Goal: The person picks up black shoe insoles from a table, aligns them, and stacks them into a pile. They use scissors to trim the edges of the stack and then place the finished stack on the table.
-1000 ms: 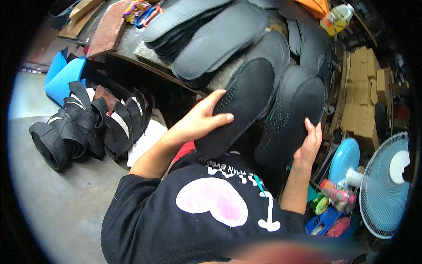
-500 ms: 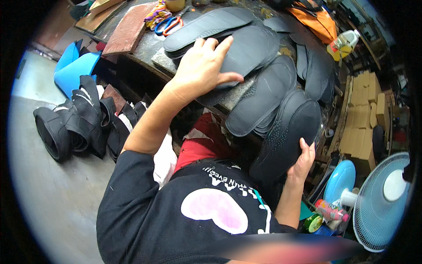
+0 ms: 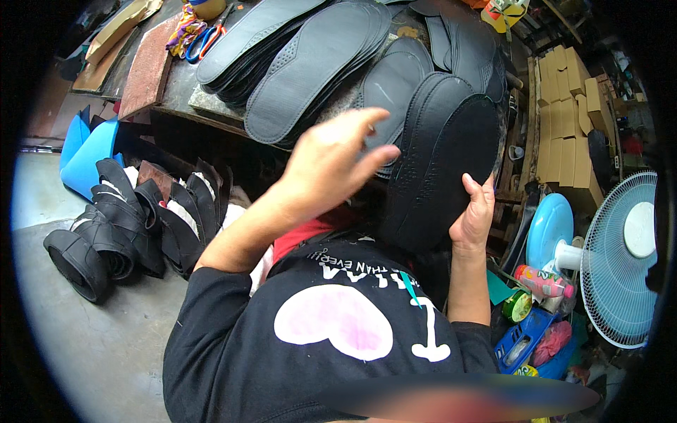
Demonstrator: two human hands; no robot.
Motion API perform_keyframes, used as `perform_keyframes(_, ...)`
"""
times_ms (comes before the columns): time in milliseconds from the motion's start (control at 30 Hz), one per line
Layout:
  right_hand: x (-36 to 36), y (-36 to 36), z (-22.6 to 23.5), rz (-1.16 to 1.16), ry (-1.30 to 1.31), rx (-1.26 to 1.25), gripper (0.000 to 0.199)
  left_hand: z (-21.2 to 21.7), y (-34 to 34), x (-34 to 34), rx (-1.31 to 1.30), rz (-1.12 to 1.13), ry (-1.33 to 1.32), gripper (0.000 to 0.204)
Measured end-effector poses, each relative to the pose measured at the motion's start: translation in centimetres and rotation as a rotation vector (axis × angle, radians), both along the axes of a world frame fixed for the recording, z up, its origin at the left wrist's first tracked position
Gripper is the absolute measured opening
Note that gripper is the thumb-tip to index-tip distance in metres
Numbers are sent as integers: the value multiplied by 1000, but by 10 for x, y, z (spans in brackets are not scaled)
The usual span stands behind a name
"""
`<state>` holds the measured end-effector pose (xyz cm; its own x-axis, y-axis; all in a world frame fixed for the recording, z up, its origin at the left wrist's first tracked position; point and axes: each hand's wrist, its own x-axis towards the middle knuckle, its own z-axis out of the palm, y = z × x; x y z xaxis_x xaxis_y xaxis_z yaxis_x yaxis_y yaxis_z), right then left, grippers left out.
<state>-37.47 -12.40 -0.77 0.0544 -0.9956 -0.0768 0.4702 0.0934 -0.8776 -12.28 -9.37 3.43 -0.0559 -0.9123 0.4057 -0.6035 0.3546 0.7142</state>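
Several black shoe insoles (image 3: 444,155), overlapping and slightly fanned out, are held up in front of my chest by my right hand (image 3: 472,215). Its thumb and fingers grip their right edge. My left hand (image 3: 335,162), a little blurred, hovers beside them with thumb and fingers apart and nothing visible in it. Just beyond that hand, a thick stack of black insoles (image 3: 317,70) lies on the bench, overlapping another stack (image 3: 257,42) to its left. A further pile (image 3: 398,84) sits behind the held insoles, and more insoles (image 3: 465,53) lie at the far right.
On the bench are a reddish board (image 3: 148,67), scissors (image 3: 204,44) and a patterned cloth (image 3: 185,29). Black curved shoe pieces (image 3: 116,236) and blue sheets (image 3: 88,155) lie at left. A fan (image 3: 620,261) stands at right, near cardboard boxes (image 3: 564,113).
My left hand has come off the stack on the bench and moved toward the held insoles. My right hand keeps its grip, and more insole edges show fanned there. The view has shifted.
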Motion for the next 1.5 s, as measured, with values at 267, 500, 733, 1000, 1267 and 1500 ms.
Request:
perform_keyframes(267,-3,9,5,26,9,45,55,-41,-3,-26,620,-181,973,46)
perform_keyframes(500,-4,12,11,71,70,43,47,-44,0,-20,611,-166,1039,45)
perform_keyframes(733,-3,13,12,106,86,20,42,-42,0,-18,615,-163,1012,45)
perform_keyframes(1000,1,14,14,110,102,3,40,-41,2,-19,572,-175,945,51)
perform_keyframes(1267,1,17,12,113,99,9,45,-43,6,-25,512,-299,908,77)
perform_keyframes(1500,4,8,13,67,131,-31,52,-21,7,-18,370,-147,752,61)
